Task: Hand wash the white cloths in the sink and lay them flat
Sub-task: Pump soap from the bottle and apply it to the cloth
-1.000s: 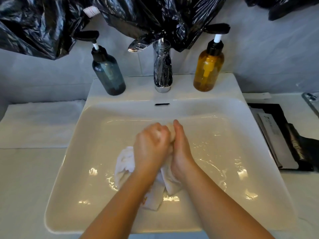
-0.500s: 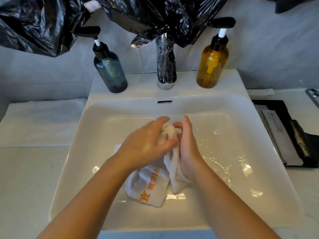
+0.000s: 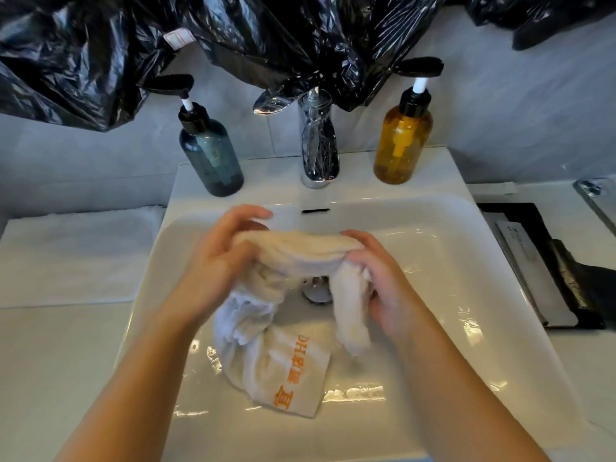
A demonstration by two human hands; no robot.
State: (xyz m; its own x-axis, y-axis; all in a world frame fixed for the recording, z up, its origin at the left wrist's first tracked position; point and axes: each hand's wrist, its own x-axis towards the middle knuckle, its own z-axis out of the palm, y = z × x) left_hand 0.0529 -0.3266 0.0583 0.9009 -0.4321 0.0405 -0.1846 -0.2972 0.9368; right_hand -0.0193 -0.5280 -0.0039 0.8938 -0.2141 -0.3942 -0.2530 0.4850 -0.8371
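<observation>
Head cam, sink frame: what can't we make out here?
- Drain: head view, mostly hidden behind the white cloth stretched between left hand and right hand.
- Orange print: head view, partly folded under, not fully readable.
- Black tray: head view, cut by the right edge; contents unclear.
- Wall above faucet: head view, covered by black plastic bags.

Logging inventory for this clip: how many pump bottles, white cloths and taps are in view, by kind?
Pump bottles: 2, blue-grey bottle, amber bottle
White cloths: 2, printed cloth in the sink, flat cloth left of it
Tap: 1
Total: 5
</observation>
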